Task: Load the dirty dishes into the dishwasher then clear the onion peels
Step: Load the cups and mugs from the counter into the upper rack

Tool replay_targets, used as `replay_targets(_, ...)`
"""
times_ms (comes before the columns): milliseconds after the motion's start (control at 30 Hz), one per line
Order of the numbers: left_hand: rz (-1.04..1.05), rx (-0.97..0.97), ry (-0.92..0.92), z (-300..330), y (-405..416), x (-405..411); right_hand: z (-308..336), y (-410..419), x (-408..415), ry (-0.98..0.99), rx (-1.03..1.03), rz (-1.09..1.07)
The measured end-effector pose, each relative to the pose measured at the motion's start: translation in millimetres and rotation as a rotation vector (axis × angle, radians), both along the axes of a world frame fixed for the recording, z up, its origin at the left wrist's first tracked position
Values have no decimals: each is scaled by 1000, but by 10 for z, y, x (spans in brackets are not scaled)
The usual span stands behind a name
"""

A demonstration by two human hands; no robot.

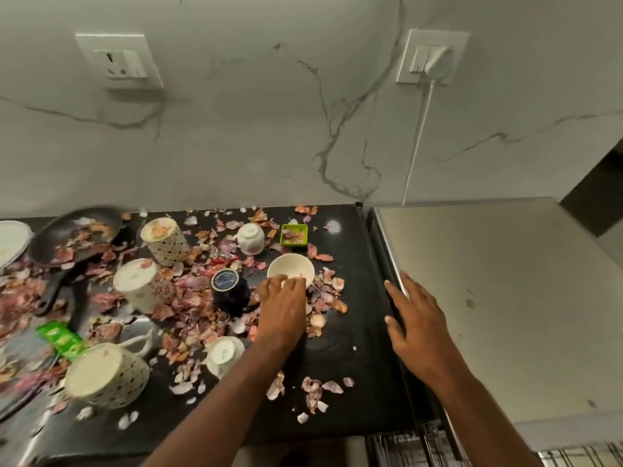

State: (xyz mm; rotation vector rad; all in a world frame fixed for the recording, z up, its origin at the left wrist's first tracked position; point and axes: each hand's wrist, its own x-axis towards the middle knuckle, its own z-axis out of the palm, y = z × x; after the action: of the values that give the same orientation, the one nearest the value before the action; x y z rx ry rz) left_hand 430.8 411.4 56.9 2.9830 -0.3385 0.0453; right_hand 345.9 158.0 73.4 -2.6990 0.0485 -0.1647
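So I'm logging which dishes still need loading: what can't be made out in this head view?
- White plate: cut off by the left frame edge.
- Dishwasher rack: only a sliver shows at the bottom edge, so its load is unknown.
- Frying pan and patterned mugs: motion-blurred, and onion peels cover the pan's contents.
- White bowl: the left hand hides its near rim, so the grip is unclear.

Left hand (282, 306) grips white bowl (291, 272) (onion peels (188, 298) around).
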Motion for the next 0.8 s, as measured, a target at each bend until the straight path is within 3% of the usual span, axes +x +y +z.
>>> replay_targets(133,-23,90,29,-72,106,234,47,-22,-84,-2,82,-42)
replay_targets(200,25,-66,-39,-88,125,329,59,-54,-125,-3,115,-73)
replay_targets(300,260,-813,-97,139,63,263,58,-97,-187,-10,173,-113)
replay_targets(400,674,-1641,46,479,-98,186,81,-114,-230,-8,236,-156)
replay_targets(467,941,-2063,184,561,-115,239,90,-108,-249,-7,258,-168)
replay_targets(533,1083,-2366,293,538,-56,300,99,-100,-261,-7,281,-175)
replay_targets(667,1160,-2524,392,418,-9,313,89,-103,-269,8,308,-174)
replay_targets(800,1086,-2426,448,431,-81,208,92,-118,-294,26,322,-164)
